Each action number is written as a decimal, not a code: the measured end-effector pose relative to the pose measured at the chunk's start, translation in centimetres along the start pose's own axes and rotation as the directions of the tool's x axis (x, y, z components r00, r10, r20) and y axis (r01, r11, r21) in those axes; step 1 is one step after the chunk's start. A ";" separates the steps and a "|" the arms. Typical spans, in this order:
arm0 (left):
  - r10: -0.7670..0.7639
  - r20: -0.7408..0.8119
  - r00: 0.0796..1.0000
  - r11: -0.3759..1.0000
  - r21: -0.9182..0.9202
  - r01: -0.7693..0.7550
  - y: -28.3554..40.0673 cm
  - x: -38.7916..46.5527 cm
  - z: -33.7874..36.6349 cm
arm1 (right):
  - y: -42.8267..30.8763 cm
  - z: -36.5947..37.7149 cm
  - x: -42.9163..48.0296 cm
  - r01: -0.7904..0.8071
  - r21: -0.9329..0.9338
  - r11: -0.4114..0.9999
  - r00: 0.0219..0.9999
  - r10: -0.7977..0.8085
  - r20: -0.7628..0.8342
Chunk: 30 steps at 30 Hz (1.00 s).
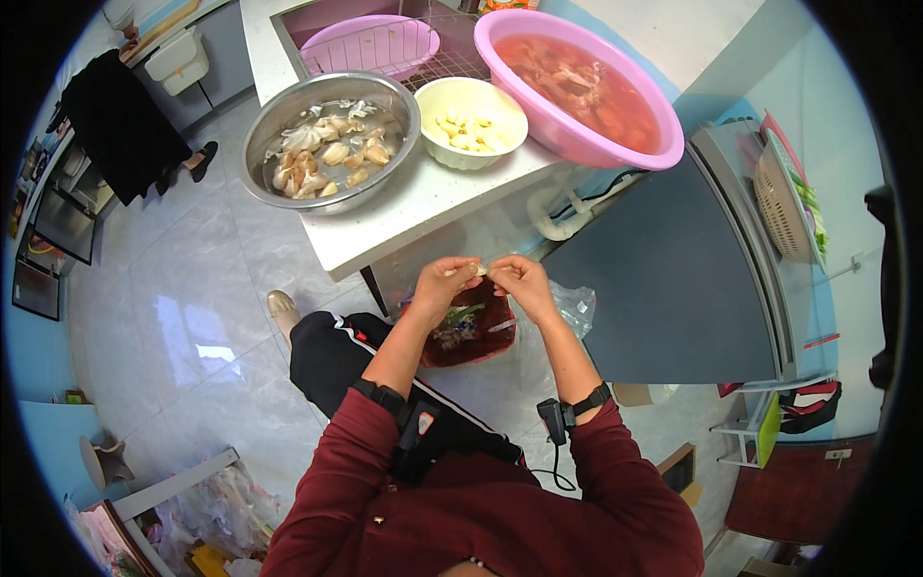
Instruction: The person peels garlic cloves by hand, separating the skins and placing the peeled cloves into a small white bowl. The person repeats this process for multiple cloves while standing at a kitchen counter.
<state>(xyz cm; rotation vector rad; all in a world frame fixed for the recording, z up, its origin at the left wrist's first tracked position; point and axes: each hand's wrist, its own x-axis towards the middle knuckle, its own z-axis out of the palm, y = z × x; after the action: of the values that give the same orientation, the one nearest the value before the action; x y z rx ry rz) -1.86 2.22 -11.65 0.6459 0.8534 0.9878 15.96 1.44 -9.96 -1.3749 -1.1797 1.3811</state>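
Both hands meet above a dark red waste bin (469,353) that has scraps in it. Between the fingertips of my left hand (441,285) is a small pale garlic clove (479,270). My right hand (520,283) pinches the clove's other end, perhaps its skin; the fingers hide the detail. On the white counter (360,245) ahead, a steel basin (328,205) holds unpeeled garlic cloves (303,169) and loose skins in water. Beside it, a pale green bowl (461,155) contains peeled garlic cloves (467,131).
A large pink basin (577,148) of meat in reddish water overhangs the counter's right edge. Behind stands a wire rack (375,47) by another pink basin (368,32). A grey refrigerator (670,288) is at right. Another person in black clothing (119,122) stands far left.
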 end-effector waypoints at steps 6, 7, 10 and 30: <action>-0.011 0.013 1.000 0.997 0.072 0.010 0.0 -0.2 -0.1 | -0.6 -0.2 -0.4 0.017 -0.043 0.999 0.997 -0.014 0.072; -0.018 0.014 1.000 0.997 0.072 0.017 0.1 -0.3 -0.1 | -0.6 -0.3 -0.5 0.042 -0.060 0.997 0.996 -0.037 0.080; -0.015 0.048 0.999 0.999 0.031 0.014 0.1 -0.4 -0.2 | -0.3 -0.2 -0.6 0.109 -0.096 0.989 0.992 -0.102 0.071; -0.024 0.107 0.994 0.997 -0.066 0.031 0.2 -0.8 0.1 | -3.2 -0.1 -0.5 0.179 -0.336 0.925 0.984 -0.173 0.047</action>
<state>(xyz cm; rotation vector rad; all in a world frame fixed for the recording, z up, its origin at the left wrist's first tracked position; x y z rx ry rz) -2.09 1.57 -11.16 0.6218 0.7300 0.9453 15.88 1.64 -6.77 -1.4500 -1.5677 1.0982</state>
